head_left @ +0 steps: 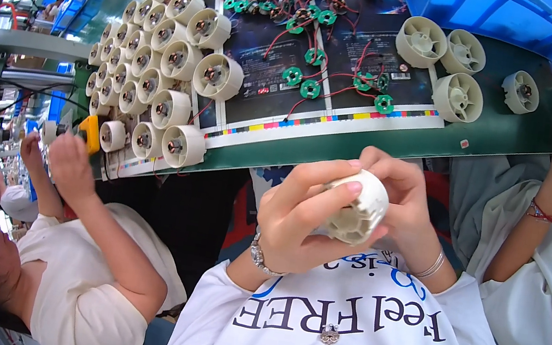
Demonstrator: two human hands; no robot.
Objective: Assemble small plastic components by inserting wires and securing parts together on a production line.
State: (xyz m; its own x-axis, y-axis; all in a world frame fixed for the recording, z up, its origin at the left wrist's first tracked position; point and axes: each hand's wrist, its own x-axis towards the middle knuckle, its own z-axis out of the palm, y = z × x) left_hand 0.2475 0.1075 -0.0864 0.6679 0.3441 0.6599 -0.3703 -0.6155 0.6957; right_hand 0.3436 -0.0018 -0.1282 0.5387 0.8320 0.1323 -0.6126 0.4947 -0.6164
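Observation:
In front of my chest I hold a round cream plastic housing [357, 220], tilted so that its ribbed open end faces down toward me. My left hand [291, 215] wraps it from the left, thumb and fingers pressed on its side. My right hand [403, 196] is closed against the far right side, its fingers bent at the rim. What those fingertips pinch there, if anything, is hidden behind the housing. On the bench nearest to my hands stand three similar cream housings [458, 98] with finned insides.
Many cream housings with motors inside [182, 60] crowd the bench's left. Green circuit boards with red wires [315, 57] lie on a dark printed sheet [263, 69]. A blue bin [496, 16] stands at the back right. Co-workers sit left [96, 259] and right [539, 286], handling parts.

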